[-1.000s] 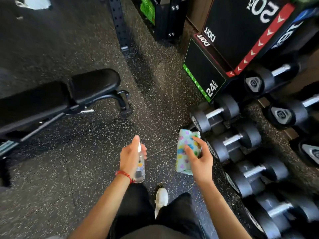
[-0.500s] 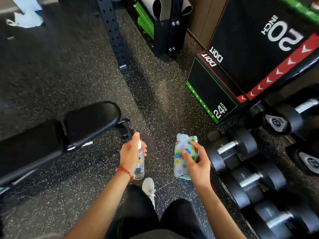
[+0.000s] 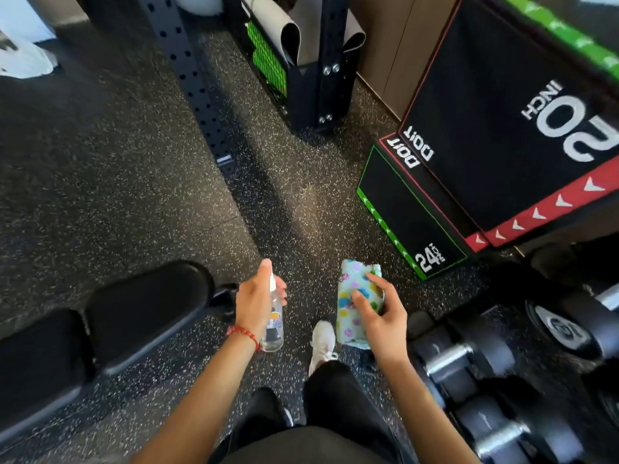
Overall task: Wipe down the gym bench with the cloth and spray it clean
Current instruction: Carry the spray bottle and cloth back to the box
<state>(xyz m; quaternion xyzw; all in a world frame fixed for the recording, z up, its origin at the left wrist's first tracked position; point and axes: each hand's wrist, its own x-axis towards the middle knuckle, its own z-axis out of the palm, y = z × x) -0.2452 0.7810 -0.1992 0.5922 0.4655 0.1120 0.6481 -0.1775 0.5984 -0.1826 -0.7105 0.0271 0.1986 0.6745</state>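
The gym bench (image 3: 147,306) lies left of the left hand (image 3: 256,301), whose grip clamps the spray bottle (image 3: 274,324); the right hand (image 3: 380,321) clamps the cloth (image 3: 351,316).

The large black padded jump box with the red chevron strip (image 3: 495,128), at two o'clock, reads "20 INCH" and "DOiT" — the lower green-edged black box (image 3: 405,212) reads "24" and "DOiT".

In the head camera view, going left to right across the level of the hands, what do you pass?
Gym bench → left hand with the spray bottle → right hand holding the patterned cloth → dumbbells.
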